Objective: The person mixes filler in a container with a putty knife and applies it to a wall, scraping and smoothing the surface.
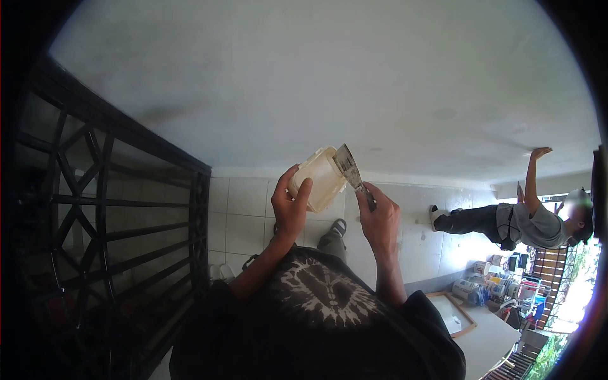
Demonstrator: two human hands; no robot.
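Note:
My left hand (291, 206) grips a cream plastic tub (318, 179) by its side, thumb across it. In my right hand (380, 218) is a putty knife (351, 170), its handle wrapped by my fingers. The knife's wide metal blade is smeared with grey-white residue and points up, right at the tub's right rim. How much the tub holds does not show from this angle. Both hands are in front of my chest, with a pale smooth wall (304, 82) beyond them.
A black metal grille (126, 209) stands along the left. At right, a person (532, 221) in grey reaches a hand to the wall. Tiled floor (244, 202) lies below. A framed panel (451, 315) and several containers (481, 288) are at lower right.

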